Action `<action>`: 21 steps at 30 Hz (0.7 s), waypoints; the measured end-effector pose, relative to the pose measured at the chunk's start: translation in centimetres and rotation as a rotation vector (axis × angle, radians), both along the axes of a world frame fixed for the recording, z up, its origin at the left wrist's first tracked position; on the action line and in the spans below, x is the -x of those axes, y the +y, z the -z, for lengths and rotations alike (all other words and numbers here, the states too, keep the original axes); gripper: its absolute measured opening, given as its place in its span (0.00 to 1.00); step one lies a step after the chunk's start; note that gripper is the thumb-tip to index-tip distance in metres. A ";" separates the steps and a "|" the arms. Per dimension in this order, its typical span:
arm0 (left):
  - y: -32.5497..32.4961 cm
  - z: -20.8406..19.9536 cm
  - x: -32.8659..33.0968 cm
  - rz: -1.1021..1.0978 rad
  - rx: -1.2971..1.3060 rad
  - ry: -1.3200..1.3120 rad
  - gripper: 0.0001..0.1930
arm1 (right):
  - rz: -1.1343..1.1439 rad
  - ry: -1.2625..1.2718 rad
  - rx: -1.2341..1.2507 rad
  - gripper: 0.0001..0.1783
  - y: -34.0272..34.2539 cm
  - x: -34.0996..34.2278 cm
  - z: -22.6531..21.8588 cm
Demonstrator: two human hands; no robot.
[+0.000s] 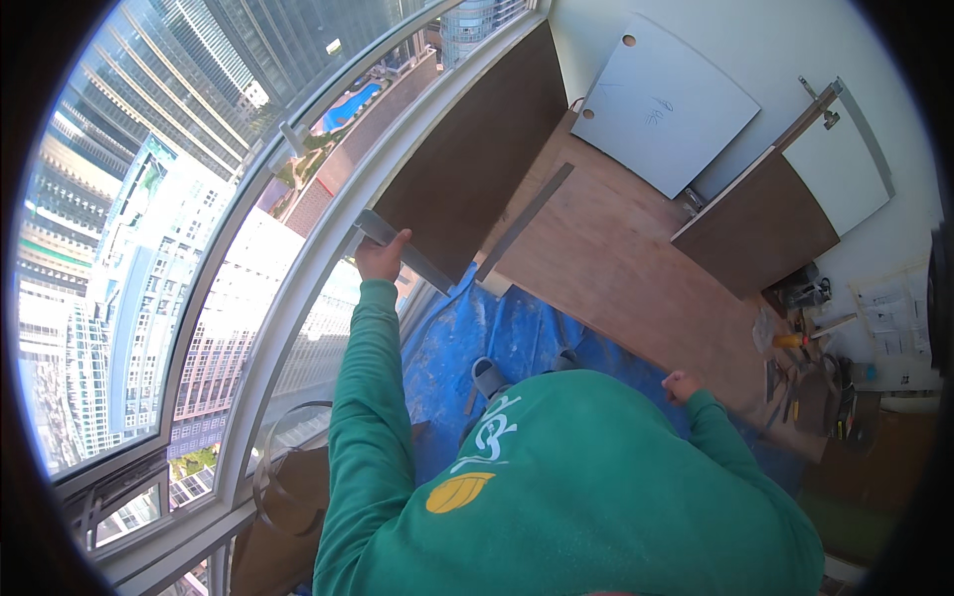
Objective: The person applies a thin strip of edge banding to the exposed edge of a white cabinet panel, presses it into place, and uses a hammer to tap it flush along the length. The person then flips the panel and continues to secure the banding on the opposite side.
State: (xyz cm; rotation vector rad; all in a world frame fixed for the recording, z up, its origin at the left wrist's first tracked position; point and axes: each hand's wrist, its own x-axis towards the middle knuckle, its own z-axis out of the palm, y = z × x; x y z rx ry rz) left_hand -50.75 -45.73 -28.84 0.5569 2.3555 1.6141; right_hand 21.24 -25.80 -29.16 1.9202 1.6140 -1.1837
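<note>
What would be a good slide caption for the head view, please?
Left hand gripping a grey strip beside the window, right hand curled, blue sheeting underfoot.

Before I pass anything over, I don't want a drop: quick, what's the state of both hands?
Left hand: closed on a grey strip.
Right hand: curled closed, with nothing visible in it.

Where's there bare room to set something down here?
The reddish-brown wooden surface is bare mid-way, between the loose grey strip, leaning white panel and brown panel. It's crowded at the right end, among tools, and by the window, where the left hand grips a grey bar.
</note>
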 end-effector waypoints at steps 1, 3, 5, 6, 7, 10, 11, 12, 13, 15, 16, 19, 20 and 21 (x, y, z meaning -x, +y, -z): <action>0.0 0.0 0.0 0.014 -0.009 -0.006 0.28 | -0.018 -0.003 -0.002 0.12 0.4 0.0 0.2; -0.4 0.0 0.1 0.012 0.031 -0.046 0.27 | -0.051 0.002 0.004 0.11 1.3 0.2 1.0; -0.3 0.0 -0.2 0.012 0.015 -0.091 0.27 | -0.071 0.018 0.011 0.11 2.3 0.5 1.7; -0.2 -0.4 -0.2 0.013 0.006 -0.110 0.26 | -0.076 0.028 0.023 0.10 2.9 0.9 2.1; -0.3 -0.8 -0.2 0.028 0.051 -0.108 0.28 | -0.082 0.038 0.034 0.10 3.5 1.3 2.4; 0.9 -2.1 -1.4 -0.117 -0.318 -0.229 0.32 | -0.112 0.042 0.068 0.09 5.4 3.7 2.4; 1.1 -2.7 -1.2 -0.144 -0.399 -0.335 0.34 | -0.126 0.036 0.079 0.09 5.9 4.7 2.4; 1.7 -3.4 -1.6 -0.206 -0.450 -0.367 0.34 | -0.145 0.048 0.098 0.09 6.8 5.7 2.8; 2.6 -4.1 -2.3 -0.266 -0.502 -0.398 0.34 | -0.163 0.060 0.117 0.09 7.5 6.6 3.1; 4.5 -4.8 -2.9 -0.433 -0.621 -0.379 0.36 | -0.236 0.102 0.138 0.10 10.6 9.4 4.0; 4.8 -4.6 -2.8 -0.458 -0.654 -0.386 0.37 | -0.281 0.128 0.146 0.11 12.1 10.9 4.6; 6.1 -5.4 -3.3 -0.567 -0.701 -0.368 0.33 | -0.364 0.211 0.139 0.12 15.6 15.0 5.2; 6.2 -5.1 -3.3 -0.603 -0.725 -0.344 0.32 | -0.393 0.241 0.131 0.12 16.8 16.7 5.2; 6.5 -5.0 -3.1 -0.630 -0.749 -0.325 0.30 | -0.400 0.270 0.119 0.11 18.0 17.9 5.1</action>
